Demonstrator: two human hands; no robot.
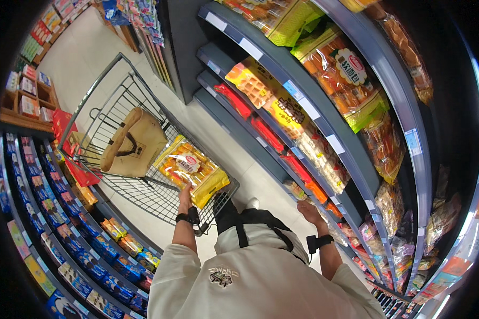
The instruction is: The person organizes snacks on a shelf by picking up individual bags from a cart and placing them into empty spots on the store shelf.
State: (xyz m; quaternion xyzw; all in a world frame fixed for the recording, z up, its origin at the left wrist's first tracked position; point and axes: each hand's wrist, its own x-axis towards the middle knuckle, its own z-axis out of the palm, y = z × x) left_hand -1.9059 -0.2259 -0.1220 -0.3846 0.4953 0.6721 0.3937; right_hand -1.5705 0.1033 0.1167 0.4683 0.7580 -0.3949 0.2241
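Note:
My left hand [185,199] grips the near edge of a yellow plastic bag of bread [191,169], which bears a white flower-shaped label with writing. The bag is over the near end of a grey wire shopping cart [123,191]; whether it rests on the wire cannot be told. Farther inside the cart stands a tan tote bag [139,145] with dark handles. On the other side, my right hand [309,211] hangs beside the lower shelves with its fingers curled in, and nothing shows in it. Both wrists wear black straps.
Right of me, curved-looking grey shelves [259,141] hold bagged bread [345,71], waffle packs [255,89] and red packs [267,133]. Shelves of blue snack packs [70,239] run along the left. A red bag [66,123] stands beside the cart's left side. Pale tiled floor [239,167] lies between.

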